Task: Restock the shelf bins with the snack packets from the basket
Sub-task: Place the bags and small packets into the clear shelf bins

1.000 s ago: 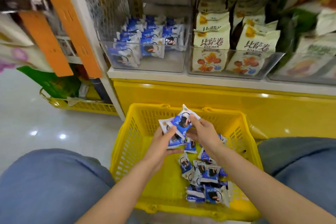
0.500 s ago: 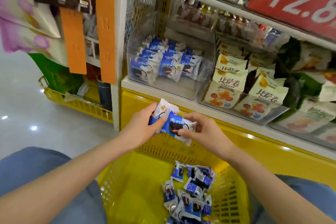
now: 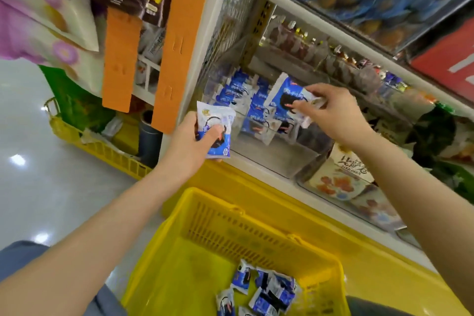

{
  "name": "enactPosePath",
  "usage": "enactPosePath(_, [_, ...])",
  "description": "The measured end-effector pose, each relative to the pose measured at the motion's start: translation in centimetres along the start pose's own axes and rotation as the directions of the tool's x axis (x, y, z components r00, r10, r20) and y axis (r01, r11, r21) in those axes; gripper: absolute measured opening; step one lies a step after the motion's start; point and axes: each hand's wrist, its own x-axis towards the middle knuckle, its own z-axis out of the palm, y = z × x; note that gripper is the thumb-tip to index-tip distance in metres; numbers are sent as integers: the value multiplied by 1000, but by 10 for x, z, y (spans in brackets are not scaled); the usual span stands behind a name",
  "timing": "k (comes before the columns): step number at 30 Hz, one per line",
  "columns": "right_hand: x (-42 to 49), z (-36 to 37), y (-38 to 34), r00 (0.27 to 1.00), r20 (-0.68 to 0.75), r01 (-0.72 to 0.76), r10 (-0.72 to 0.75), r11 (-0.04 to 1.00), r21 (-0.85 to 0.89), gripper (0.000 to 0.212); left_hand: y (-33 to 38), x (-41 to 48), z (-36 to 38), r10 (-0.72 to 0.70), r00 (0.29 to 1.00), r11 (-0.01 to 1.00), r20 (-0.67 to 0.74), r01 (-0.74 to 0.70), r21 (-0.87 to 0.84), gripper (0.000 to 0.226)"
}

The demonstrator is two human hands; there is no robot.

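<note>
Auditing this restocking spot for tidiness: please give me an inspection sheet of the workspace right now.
Surface: white shelf ledge carries a clear bin, partly filled with blue packets.
Job's things: yellow basket holds loose packets at its bottom.
Clutter: second yellow basket on the floor at left, with mixed goods.
Grippers: left hand grips a lower packet near the bin; right hand pinches a raised packet over the bin.
Cables: nothing seen.
Surroundings: orange strips hang at left; neighbouring bin holds cream packs.
</note>
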Motion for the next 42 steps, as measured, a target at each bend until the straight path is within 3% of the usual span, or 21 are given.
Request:
enactPosePath(2, [21,11,3,988,140,-64,70,997,-47,44,1,4,-2,-3,1000,1000,-13,3,7,18])
enactPosePath(6, [46,30,7,885,465,10,37,995,-99,39,0,10,-3,1,1000,1000,-21,-1,19,20])
enactPosePath(11, [57,54,15,816,575,76,52,978,-195,26,-1,14,1,-15,1000,1000,-14,15,-7,21])
enactPosePath(14, [54,65,20,825,564,68,44,982,-176,27,-4,16,3,-27,1000,999,7,27,-38,20])
enactPosePath(18, [49,64,21,848,529,45,36,989,-139,23,-5,16,6,-112,992,969,63,124,-213,8])
enactPosePath(21, [37,54,10,961,276,-2,14,999,-42,22,-6,13,9,-168,975,930,147,206,-305,13])
enactPosePath(24, [13,44,-17,993,86,66,-79,988,137,13,-6,9,10,-154,943,886,294,264,-382,24])
enactPosePath(27, [-10,36,-39,964,173,173,-200,972,157,16,-6,4,12,-67,913,924,401,209,-320,30])
enactPosePath(30, [-24,32,-45,921,326,181,-212,976,123,17,-7,-1,14,-55,904,957,425,169,-237,37])
enactPosePath(34, [-39,21,-41,919,369,26,-136,957,289,18,-4,-4,7,-131,914,854,385,302,-424,39])
enactPosePath(35, [-45,19,-39,909,403,-37,-111,939,342,17,-2,-5,6,-137,923,851,360,296,-435,37])
enactPosePath(37, [-60,20,-33,890,449,-103,-75,927,360,20,-1,-8,6,-94,958,939,270,176,-295,34])
enactPosePath(39, [-77,25,-28,924,379,-83,-56,936,342,24,2,-14,11,34,981,995,190,-16,-96,24])
enactPosePath(42, [-98,30,-25,969,242,-47,-47,928,371,20,1,-27,21,157,961,988,228,-152,-37,25])
